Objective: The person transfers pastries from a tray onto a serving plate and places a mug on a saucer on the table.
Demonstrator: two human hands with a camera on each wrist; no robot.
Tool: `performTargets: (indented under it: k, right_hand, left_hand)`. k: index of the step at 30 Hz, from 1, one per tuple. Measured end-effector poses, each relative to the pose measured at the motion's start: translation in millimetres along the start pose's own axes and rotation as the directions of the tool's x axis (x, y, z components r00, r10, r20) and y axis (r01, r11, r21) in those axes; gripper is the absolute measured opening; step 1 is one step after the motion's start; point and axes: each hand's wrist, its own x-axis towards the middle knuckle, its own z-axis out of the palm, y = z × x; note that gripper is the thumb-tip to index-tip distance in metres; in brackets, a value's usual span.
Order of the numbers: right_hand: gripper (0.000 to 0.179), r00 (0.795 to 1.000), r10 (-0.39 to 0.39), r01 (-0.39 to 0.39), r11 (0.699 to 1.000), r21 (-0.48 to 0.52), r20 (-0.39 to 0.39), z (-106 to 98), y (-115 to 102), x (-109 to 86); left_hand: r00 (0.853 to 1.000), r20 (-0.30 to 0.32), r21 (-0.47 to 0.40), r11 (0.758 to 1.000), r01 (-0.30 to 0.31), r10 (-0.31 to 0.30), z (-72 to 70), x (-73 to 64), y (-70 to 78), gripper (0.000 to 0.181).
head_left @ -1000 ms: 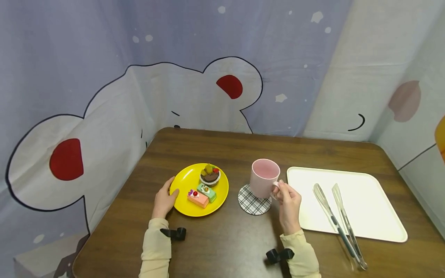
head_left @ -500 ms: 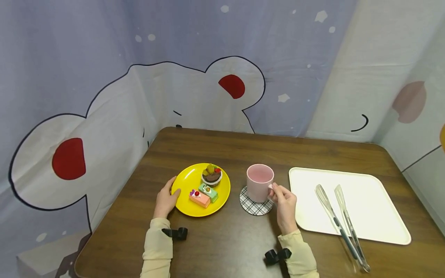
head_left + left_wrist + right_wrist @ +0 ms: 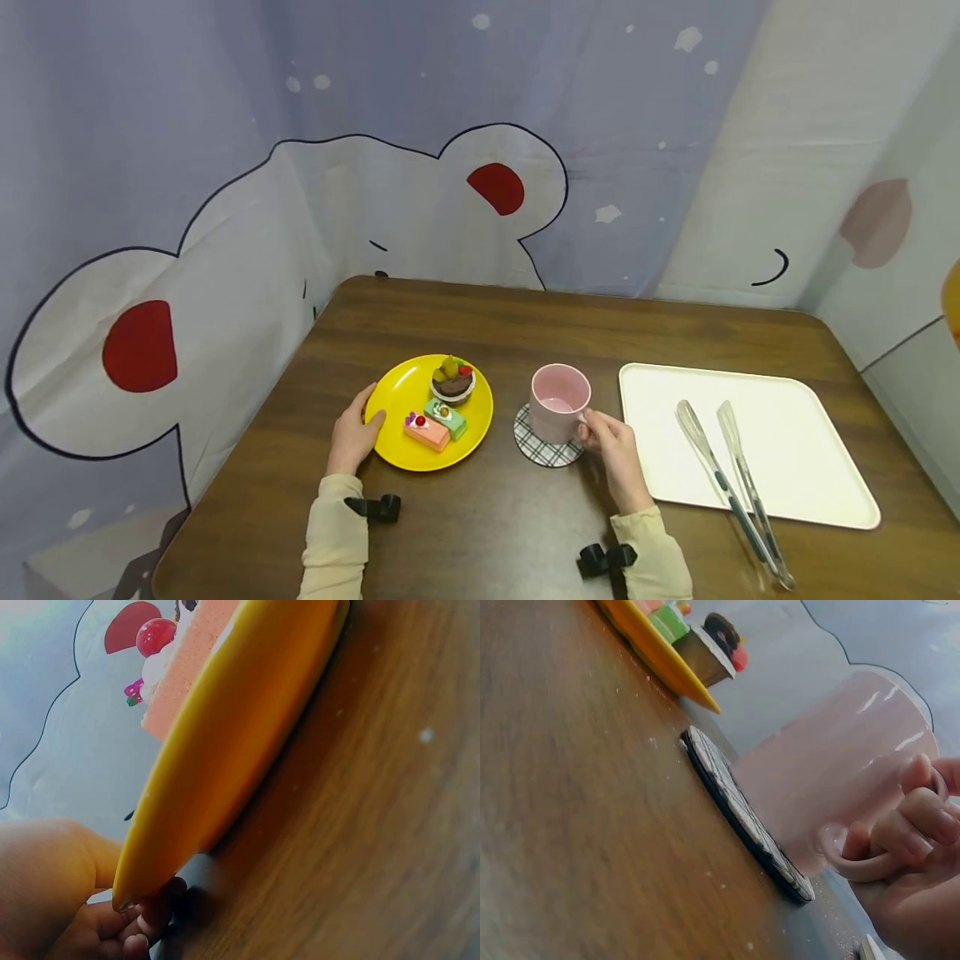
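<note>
A pink mug (image 3: 558,404) stands upright on a round plaid coaster (image 3: 546,453). My right hand (image 3: 617,457) grips its handle, with the fingers curled through it in the right wrist view. To the left is a yellow plate (image 3: 397,400), whose left rim my left hand (image 3: 354,433) pinches. In the left wrist view the thumb lies over the rim and the fingertips (image 3: 154,911) are tucked beneath. On the plate sit a chocolate cupcake (image 3: 453,387) with fruit, a green cake slice (image 3: 446,418) and an orange cake slice (image 3: 426,432).
A white tray (image 3: 802,433) lies to the right of the mug. Metal tongs (image 3: 738,496) rest across it, their joined end reaching over the tray's front edge onto the brown wooden table (image 3: 480,533). A patterned curtain (image 3: 420,75) hangs behind and at the left.
My right hand has brought the mug left and down onto the coaster, where it now stands. The left hand keeps its hold on the plate, which has not shifted on the table.
</note>
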Motion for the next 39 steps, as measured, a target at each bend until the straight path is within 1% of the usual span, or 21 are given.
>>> performTargets:
  k: [2,7,11,14,16,18,22,25,27,32,35,39]
  right_hand:
    - [0.035,1.000,0.014,-0.014,1.000,-0.006,0.011,1,-6,-2.7]
    - [0.038,0.999,0.047,-0.047,0.999,0.002,-0.020,4,-14,-5.9]
    - [0.036,1.000,0.030,-0.029,0.999,-0.024,0.008,2,-4,-2.5]
    - [0.038,0.999,0.008,-0.007,0.999,-0.040,0.032,-1,7,2.7]
    - [0.040,0.999,0.004,-0.002,0.999,-0.045,0.034,-2,12,5.0]
    - [0.040,0.999,-0.015,0.017,0.999,-0.042,0.035,-3,14,5.7]
    - [0.040,0.999,-0.035,0.037,0.998,-0.041,0.037,-2,6,1.8]
    - [0.042,1.000,-0.008,0.010,0.998,-0.056,0.030,2,-6,-3.8]
    - [0.043,0.999,0.026,-0.025,0.998,-0.061,0.021,3,-11,-7.0]
    - [0.045,0.996,0.091,-0.090,0.994,-0.063,0.013,3,-16,-11.0]
    - [0.045,0.995,0.096,-0.095,0.994,-0.062,0.015,3,-17,-10.9]
    - [0.046,0.997,0.077,-0.075,0.995,-0.063,0.020,2,-15,-8.6]
  left_hand:
    - [1.000,0.001,0.003,1.000,-0.001,0.001,-1.1,0.1,-0.2,0.052]
    - [1.000,-0.001,-0.004,1.000,-0.003,0.003,-0.9,0.6,-0.5,0.052]
    - [1.000,-0.012,-0.018,1.000,-0.002,0.002,0.6,1.3,-4.2,0.052]
    - [1.000,-0.016,-0.024,1.000,0.001,-0.002,1.7,2.0,-5.5,0.052]
    - [1.000,-0.021,-0.028,1.000,0.000,-0.001,3.0,1.1,-5.5,0.052]
    - [1.000,-0.029,-0.032,0.999,-0.005,0.005,4.1,-0.8,-4.4,0.051]
    - [0.998,-0.060,-0.030,0.999,-0.028,0.026,4.8,-3.2,-2.3,0.051]
    - [0.998,-0.053,-0.034,0.999,-0.018,0.016,3.4,-2.0,-1.8,0.050]
    - [0.999,-0.036,-0.037,0.999,-0.006,0.005,2.9,-1.1,-2.7,0.051]
    - [1.000,-0.013,-0.015,1.000,-0.001,0.001,2.4,-1.7,-3.9,0.051]
    - [1.000,0.000,-0.010,1.000,0.001,-0.001,0.9,-2.6,-2.8,0.052]
    - [1.000,0.005,-0.012,1.000,0.006,-0.006,0.2,-1.0,-2.1,0.053]
